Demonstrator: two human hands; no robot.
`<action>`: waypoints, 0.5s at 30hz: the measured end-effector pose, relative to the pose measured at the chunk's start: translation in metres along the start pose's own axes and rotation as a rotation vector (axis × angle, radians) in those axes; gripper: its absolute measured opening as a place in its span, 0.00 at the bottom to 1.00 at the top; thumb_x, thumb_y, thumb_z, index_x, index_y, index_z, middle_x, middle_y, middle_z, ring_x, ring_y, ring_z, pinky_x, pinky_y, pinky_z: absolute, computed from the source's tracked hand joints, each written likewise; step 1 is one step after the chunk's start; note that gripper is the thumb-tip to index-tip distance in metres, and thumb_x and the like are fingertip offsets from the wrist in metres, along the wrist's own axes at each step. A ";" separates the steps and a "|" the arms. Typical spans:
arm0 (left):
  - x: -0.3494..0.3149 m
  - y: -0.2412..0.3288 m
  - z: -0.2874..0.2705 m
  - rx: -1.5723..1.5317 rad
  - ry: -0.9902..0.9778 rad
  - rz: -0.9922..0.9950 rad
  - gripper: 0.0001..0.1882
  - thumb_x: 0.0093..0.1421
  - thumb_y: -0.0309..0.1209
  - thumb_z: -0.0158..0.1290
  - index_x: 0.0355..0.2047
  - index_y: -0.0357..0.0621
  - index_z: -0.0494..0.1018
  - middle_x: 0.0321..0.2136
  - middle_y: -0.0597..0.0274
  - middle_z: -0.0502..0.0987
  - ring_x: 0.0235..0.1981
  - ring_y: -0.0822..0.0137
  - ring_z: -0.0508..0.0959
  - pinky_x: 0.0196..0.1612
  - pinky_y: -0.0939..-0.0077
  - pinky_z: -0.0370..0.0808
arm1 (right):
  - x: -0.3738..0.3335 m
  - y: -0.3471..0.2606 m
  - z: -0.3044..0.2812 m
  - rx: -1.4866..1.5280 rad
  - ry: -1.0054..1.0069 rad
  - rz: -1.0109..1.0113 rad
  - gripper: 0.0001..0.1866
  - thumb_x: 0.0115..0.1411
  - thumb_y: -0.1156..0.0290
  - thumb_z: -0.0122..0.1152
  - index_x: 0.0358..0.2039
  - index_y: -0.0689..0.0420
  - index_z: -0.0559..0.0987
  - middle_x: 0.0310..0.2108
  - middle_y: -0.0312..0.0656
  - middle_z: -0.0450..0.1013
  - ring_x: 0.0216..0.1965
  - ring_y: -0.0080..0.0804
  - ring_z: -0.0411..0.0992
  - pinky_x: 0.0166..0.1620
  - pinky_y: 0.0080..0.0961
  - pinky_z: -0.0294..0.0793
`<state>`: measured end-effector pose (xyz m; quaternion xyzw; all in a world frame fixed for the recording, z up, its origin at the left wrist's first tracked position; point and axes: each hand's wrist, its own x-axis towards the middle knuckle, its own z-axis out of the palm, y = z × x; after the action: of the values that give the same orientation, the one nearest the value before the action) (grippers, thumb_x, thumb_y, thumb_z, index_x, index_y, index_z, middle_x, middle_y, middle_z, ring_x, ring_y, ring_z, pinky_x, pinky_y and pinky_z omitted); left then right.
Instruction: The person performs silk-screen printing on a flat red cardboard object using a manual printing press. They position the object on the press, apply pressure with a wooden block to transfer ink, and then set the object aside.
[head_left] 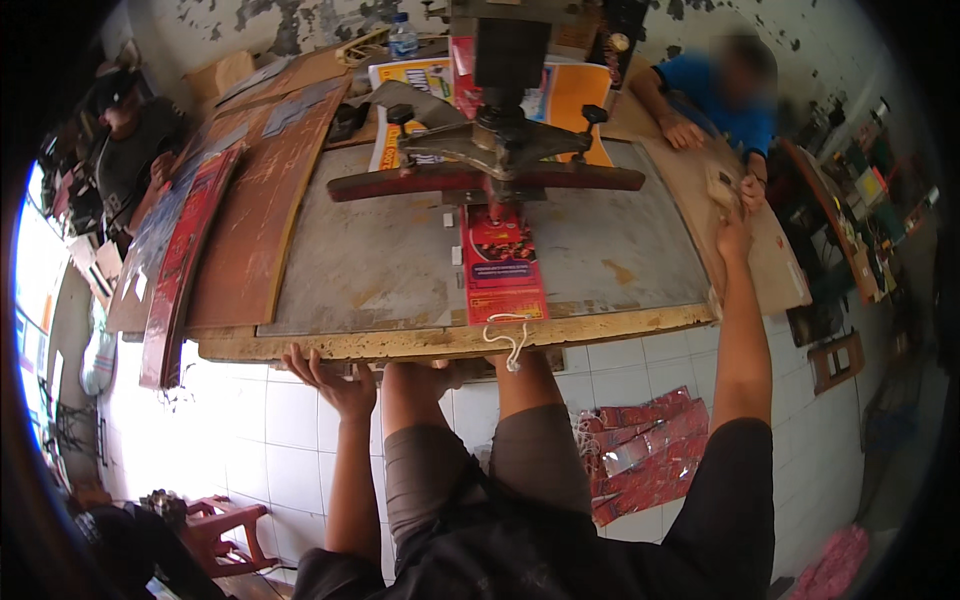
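Note:
My left hand (338, 388) rests at the table's front wooden edge (400, 346), fingers spread and holding nothing. To the far right, my right hand (735, 238) is stretched out, its fingers closed at the lower end of a small tan block (722, 190). A co-worker's hand (750, 192) is right beside that block. In the middle, a red printed packet (503, 262) lies on the grey plate (380, 270), its upper end beneath a dark metal press (490, 150). A white string (512, 345) hangs from the packet over the front edge.
A long red stack (190, 260) lies on the brown boards (260, 220) at left. Printed sheets (580, 100) and a water bottle (403, 38) are behind the press. Several red packets (645, 450) and a red stool (230, 530) are on the floor. Another person (135, 150) sits left.

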<state>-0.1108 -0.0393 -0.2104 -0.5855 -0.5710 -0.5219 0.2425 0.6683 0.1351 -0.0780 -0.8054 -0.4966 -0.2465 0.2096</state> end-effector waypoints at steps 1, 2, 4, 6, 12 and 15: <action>-0.003 -0.005 -0.007 0.031 -0.047 -0.003 0.43 0.68 0.45 0.59 0.76 0.47 0.52 0.77 0.35 0.53 0.79 0.24 0.47 0.76 0.19 0.47 | -0.001 -0.008 0.001 0.013 -0.041 0.054 0.30 0.76 0.65 0.59 0.76 0.49 0.69 0.78 0.45 0.60 0.77 0.50 0.60 0.73 0.48 0.68; -0.005 -0.010 -0.017 0.061 -0.093 -0.008 0.44 0.69 0.46 0.60 0.77 0.49 0.51 0.78 0.36 0.54 0.79 0.24 0.47 0.76 0.21 0.48 | -0.004 -0.014 -0.002 0.111 0.008 0.031 0.27 0.77 0.64 0.57 0.74 0.51 0.72 0.76 0.47 0.65 0.74 0.50 0.65 0.72 0.46 0.69; -0.005 -0.017 -0.032 0.107 -0.146 -0.009 0.45 0.70 0.44 0.61 0.79 0.48 0.51 0.78 0.37 0.55 0.79 0.24 0.47 0.76 0.23 0.51 | -0.009 -0.030 -0.013 0.226 -0.185 0.170 0.26 0.76 0.64 0.57 0.72 0.52 0.74 0.70 0.50 0.71 0.70 0.51 0.69 0.71 0.45 0.70; -0.007 -0.023 -0.031 0.114 -0.157 0.021 0.44 0.71 0.46 0.59 0.79 0.47 0.50 0.78 0.37 0.54 0.79 0.24 0.47 0.75 0.22 0.51 | -0.008 -0.023 -0.021 0.269 -0.236 0.191 0.25 0.76 0.64 0.57 0.71 0.53 0.76 0.65 0.51 0.76 0.67 0.51 0.73 0.69 0.45 0.72; -0.006 -0.017 -0.019 0.099 -0.108 0.001 0.43 0.70 0.46 0.60 0.76 0.45 0.52 0.77 0.36 0.53 0.80 0.24 0.45 0.75 0.19 0.49 | -0.012 -0.019 -0.016 0.265 -0.202 0.087 0.22 0.75 0.62 0.58 0.66 0.50 0.81 0.61 0.51 0.79 0.62 0.53 0.77 0.65 0.45 0.74; -0.006 -0.008 -0.013 0.071 -0.099 -0.024 0.42 0.69 0.45 0.61 0.75 0.44 0.53 0.77 0.35 0.53 0.80 0.23 0.45 0.75 0.18 0.47 | -0.007 -0.005 -0.013 0.254 -0.196 0.085 0.20 0.75 0.60 0.58 0.64 0.49 0.83 0.62 0.49 0.79 0.62 0.51 0.77 0.66 0.45 0.74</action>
<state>-0.1212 -0.0512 -0.2133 -0.5950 -0.6073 -0.4745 0.2282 0.6583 0.1250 -0.0714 -0.8128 -0.5074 -0.0930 0.2708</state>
